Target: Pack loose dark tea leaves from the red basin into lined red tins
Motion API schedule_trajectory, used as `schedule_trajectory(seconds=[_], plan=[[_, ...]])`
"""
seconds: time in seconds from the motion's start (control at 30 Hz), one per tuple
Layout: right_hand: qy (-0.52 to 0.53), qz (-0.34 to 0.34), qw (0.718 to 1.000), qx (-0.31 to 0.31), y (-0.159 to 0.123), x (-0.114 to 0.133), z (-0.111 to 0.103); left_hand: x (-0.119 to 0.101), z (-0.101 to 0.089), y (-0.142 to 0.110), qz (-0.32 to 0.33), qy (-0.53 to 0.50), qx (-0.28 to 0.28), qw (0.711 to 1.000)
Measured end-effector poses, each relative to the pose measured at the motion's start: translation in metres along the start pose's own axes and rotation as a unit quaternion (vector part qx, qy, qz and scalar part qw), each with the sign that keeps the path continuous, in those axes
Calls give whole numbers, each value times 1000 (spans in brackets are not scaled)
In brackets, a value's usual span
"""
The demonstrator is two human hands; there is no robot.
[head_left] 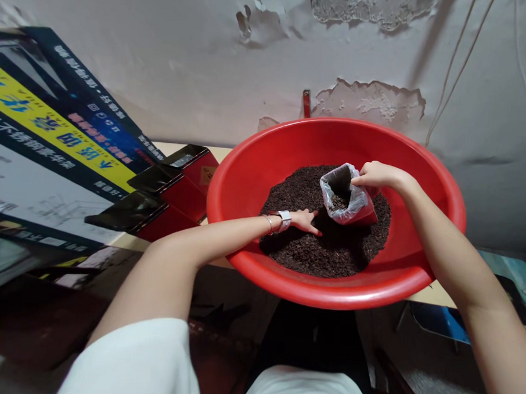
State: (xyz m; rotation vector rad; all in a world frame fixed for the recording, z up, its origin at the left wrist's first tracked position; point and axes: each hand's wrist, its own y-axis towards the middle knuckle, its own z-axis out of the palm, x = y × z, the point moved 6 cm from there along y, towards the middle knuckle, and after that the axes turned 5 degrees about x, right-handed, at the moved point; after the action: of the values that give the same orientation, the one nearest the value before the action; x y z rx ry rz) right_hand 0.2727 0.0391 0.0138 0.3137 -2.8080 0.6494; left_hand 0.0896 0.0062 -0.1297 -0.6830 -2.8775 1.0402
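Note:
A big red plastic basin (pixel 250 179) holds a heap of dark loose tea leaves (pixel 313 251). My right hand (pixel 377 174) is closed on the rim of a small bag (pixel 354 208) with a clear lining and a red body, lying tilted in the leaves with its mouth open toward my left hand. Some leaves are inside the bag. My left hand (pixel 304 220) rests on the leaves just left of the bag's mouth, fingers stretched flat and together. A bracelet and a watch are on that wrist.
The basin sits on a pale table edge (pixel 433 294) against a peeling wall. Three red boxes with dark open lids (pixel 176 187) stand left of the basin. A large printed carton (pixel 43 129) leans further left. A blue seat (pixel 440 321) is at lower right.

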Motion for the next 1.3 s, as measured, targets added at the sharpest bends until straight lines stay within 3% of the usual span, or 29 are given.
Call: schedule_trajectory(seconds=[0.13, 0.23, 0.3, 0.37, 0.5, 0.6, 0.73, 0.93, 1.03, 1.17, 1.23, 1.3], plan=[[-3, 2, 1000, 1, 0, 0, 0, -5, -4, -1, 4, -39, -18, 999], [-2, 1, 1000, 1, 0, -1, 0, -2, -18, -2, -9, -69, -41, 997], [1, 0, 1000, -1, 1, -1, 0, 4, -36, -6, -18, -79, -67, 994], [4, -2, 1000, -2, 0, -1, 0, 14, -61, -17, -34, -116, -129, 984], [2, -5, 1000, -1, -1, 2, -1, 25, -106, -51, -43, -260, -262, 929], [-5, 0, 1000, -1, -1, 3, -1, 5, -120, -65, 6, -347, -246, 905], [-6, 0, 1000, 0, 2, 1, 0, -39, -127, -60, 78, -393, -182, 898], [7, -6, 1000, 0, 5, -1, 1, -66, -137, -53, 72, -275, -205, 937], [8, -8, 1000, -2, 3, 1, 1, -54, -145, -58, 59, -251, -248, 934], [7, -9, 1000, -1, 0, 3, 1, -9, -148, -63, -35, -153, -361, 919], [6, -4, 1000, 3, 0, 3, 1, 12, -131, -53, -67, -95, -329, 937], [0, -3, 1000, 7, 0, 3, 1, 26, -101, -34, -60, -49, -225, 971]])
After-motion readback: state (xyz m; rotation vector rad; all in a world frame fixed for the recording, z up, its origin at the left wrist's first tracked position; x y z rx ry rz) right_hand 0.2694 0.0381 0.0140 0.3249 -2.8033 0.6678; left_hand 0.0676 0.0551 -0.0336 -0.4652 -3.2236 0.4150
